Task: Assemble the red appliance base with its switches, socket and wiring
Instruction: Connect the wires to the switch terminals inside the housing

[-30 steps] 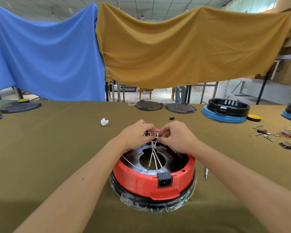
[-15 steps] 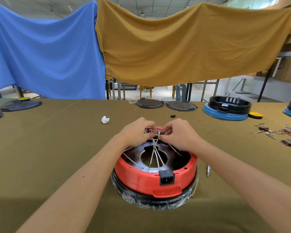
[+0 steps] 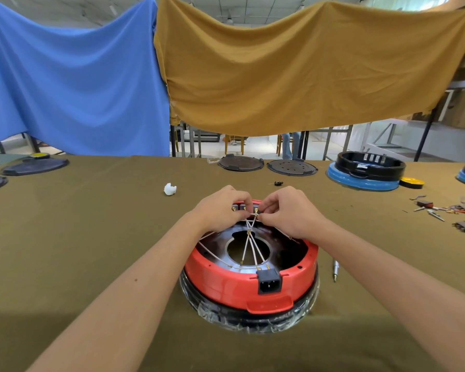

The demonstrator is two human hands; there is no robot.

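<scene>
Working at the far rim of the round red plastic appliance base (image 3: 250,288), both hands meet over a small dark switch block (image 3: 242,207) seated in that rim. The base sits mid-table on a crinkled clear plastic wrap on the olive-brown cloth-covered table (image 3: 91,237), with its black power socket (image 3: 269,283) facing the person on the near wall.

The left hand (image 3: 220,210) curls over the switch block from the left and grips it. The right hand (image 3: 287,210) pinches the end of a thin white wire (image 3: 249,244) between thumb and forefinger, just beside the brass terminals of the switch.

Several such wires run from the socket across the open centre toward the hands, so their long axis points away from the person, near to far. The terminal lies just left of the right fingertips, nearly touching, and the right hand is the one nearer the loose end. My reading is that the next push runs leftward and slightly away, onto the tab, while the left hand braces the block against it. Whether the connector is already seated cannot be told; the fingers hide it.

A slim metal screwdriver (image 3: 335,269) lies on the cloth right of the base.
</scene>
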